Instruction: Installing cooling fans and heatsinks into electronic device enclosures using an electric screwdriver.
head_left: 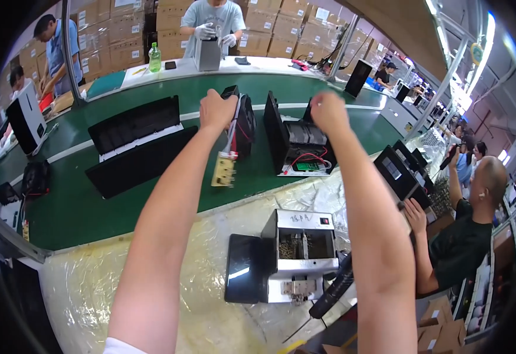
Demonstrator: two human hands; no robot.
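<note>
My left hand (215,110) is closed at the top of a black rounded unit (245,127), its fingers by a small black block (230,91). Pale wires run down from there to a yellowish circuit board (223,171), which hangs at a tilt. To the right stands an open black housing (277,133) with dark ribbed parts, red wires and a green circuit board (308,167) inside. My right hand (330,113) is curled at the housing's far right side, slightly blurred; what its fingertips grip is hidden.
Black covers (137,127) lie on the green conveyor (193,197) at left. Nearer are a silver screw feeder (302,217), a black tray (243,268) and a black electric screwdriver (331,289). At right, a co-worker (467,236) handles a black housing (396,171). Other people work across the belt.
</note>
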